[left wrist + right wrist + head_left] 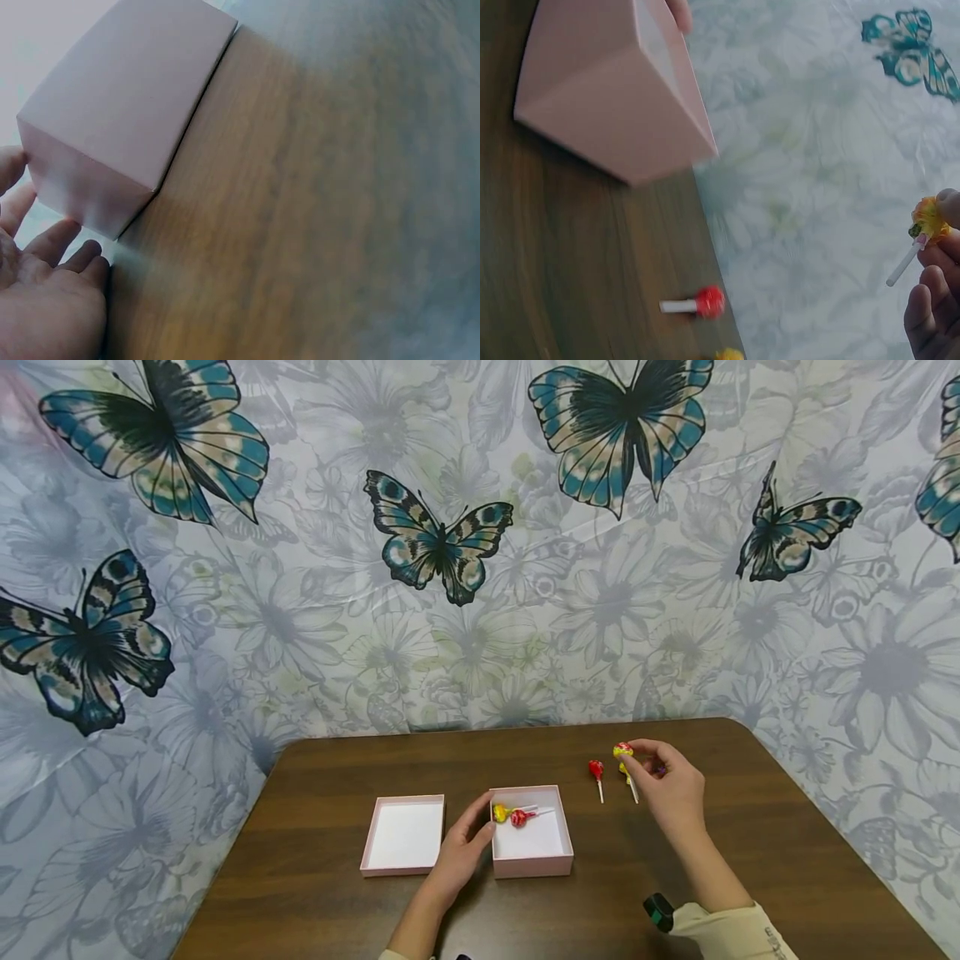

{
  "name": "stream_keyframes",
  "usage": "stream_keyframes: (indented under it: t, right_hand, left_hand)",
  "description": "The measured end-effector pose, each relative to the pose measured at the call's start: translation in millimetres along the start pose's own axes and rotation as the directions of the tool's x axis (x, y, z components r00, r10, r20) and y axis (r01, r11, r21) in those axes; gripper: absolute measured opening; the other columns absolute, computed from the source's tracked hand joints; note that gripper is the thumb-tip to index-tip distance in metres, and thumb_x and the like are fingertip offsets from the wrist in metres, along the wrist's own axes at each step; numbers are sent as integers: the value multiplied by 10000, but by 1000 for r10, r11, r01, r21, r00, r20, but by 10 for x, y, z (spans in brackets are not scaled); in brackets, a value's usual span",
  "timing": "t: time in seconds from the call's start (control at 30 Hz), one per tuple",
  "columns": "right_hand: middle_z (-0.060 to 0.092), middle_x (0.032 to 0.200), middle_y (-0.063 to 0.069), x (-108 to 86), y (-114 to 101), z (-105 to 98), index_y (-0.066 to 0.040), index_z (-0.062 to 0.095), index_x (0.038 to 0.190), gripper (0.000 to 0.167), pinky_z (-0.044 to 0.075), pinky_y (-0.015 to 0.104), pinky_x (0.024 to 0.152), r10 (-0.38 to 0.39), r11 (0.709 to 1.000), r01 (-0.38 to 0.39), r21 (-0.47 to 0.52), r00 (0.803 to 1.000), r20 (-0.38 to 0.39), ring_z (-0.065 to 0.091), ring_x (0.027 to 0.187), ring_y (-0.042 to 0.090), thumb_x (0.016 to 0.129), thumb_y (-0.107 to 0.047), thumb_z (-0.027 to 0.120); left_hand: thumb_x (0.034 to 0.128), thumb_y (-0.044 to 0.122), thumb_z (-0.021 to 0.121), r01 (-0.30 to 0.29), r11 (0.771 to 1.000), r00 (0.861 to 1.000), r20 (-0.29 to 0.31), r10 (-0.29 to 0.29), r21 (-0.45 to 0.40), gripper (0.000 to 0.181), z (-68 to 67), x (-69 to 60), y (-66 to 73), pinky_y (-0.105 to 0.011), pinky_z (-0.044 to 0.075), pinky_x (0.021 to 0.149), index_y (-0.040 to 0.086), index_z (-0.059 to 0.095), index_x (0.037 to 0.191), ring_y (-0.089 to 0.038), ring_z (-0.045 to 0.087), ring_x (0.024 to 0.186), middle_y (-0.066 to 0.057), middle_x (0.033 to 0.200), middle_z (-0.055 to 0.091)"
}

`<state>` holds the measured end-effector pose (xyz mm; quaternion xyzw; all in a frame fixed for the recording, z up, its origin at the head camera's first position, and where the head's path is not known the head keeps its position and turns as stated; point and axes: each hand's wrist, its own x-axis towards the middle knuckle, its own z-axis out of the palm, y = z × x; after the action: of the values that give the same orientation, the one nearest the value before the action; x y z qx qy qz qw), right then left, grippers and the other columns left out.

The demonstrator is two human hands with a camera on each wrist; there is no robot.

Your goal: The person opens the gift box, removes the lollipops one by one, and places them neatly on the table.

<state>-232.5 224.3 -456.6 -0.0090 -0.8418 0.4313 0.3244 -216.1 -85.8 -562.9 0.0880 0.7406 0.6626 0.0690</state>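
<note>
My right grip (677,787) pinches the head of a yellow-orange lollipop (929,219) above the counter (330,777), right of the pink box (532,867). The white stick pokes out free, so for laying it in, I judge a light pinch best, the stick lined up beside the yellow lollipop (499,812) and red lollipop (519,818) inside. My left grip (461,853) is spread, fingers touching the box; gentle pressure should steady it without sliding.
</note>
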Motion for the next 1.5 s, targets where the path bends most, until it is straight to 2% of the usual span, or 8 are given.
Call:
stream_keyframes:
  t: [0.2,0.4,0.5,0.9,1.03,1.2,1.3,1.5]
  right_hand:
    - [656,766,-2,148,304,-141,-121,756,997,177,395,93,552,50,996,-53,-68,998,-49,490,647,-73,845,-196,810]
    - [593,700,-258,259,640,-244,-145,745,1053,286,423,131,560,254,963,-256,-81,967,-37,513,644,-116,892,-382,747]
    - [545,668,-340,288,769,-298,-139,739,1083,336,422,141,563,309,946,-311,-94,950,-34,510,635,-131,901,-420,724]
    - [452,659,-443,424,1145,-374,-86,729,1106,385,392,136,623,336,931,-339,-131,941,-48,445,608,-216,915,-419,703]
    - [601,694,-308,472,1257,-380,-86,725,1116,401,414,204,669,375,911,-373,-175,927,-24,463,641,-169,919,-433,691]
    - [762,923,47,489,1393,-364,-61,707,1147,448,428,331,738,411,890,-398,-224,912,13,602,876,183,945,-454,639]
    - [753,961,92,472,1481,-348,-46,695,1172,474,430,356,750,439,877,-418,-236,898,40,594,993,316,956,-460,615]
    - [737,1037,160,467,1602,-324,-32,684,1192,494,434,390,735,463,864,-429,-262,882,84,590,998,353,968,-463,596]
  left_hand:
    - [1045,213,514,-7,1000,1000,6,7,-9,506,4,-1,0,-600,251,1209,282,401,1533,-358,286,1515,-63,1633,336]
    - [1040,212,526,-14,1000,1000,0,14,-3,510,-5,-8,-1,-592,256,1209,265,405,1533,-353,301,1509,-67,1625,353]
    - [1037,210,531,-22,1000,1000,-2,22,6,510,-3,-5,-2,-593,259,1208,258,411,1530,-352,305,1508,-66,1620,363]
    - [1030,201,546,-36,999,999,-10,36,2,508,8,9,-6,-587,231,1222,247,426,1521,-335,279,1520,-53,1616,369]
    - [1032,209,542,-30,1000,1000,-9,30,0,508,4,12,-3,-588,235,1220,248,421,1524,-341,280,1519,-59,1619,364]
    - [1029,246,549,-20,1000,1000,-8,20,1,510,-4,24,6,-592,239,1216,274,421,1522,-344,277,1521,-50,1622,360]
    - [1026,261,554,-5,1000,1000,-4,5,2,513,-3,12,5,-599,240,1215,299,419,1520,-344,271,1524,-36,1626,353]
    - [1031,235,546,-20,1000,1000,3,20,-8,515,-2,-7,18,-596,252,1210,262,414,1527,-357,290,1514,-64,1623,357]
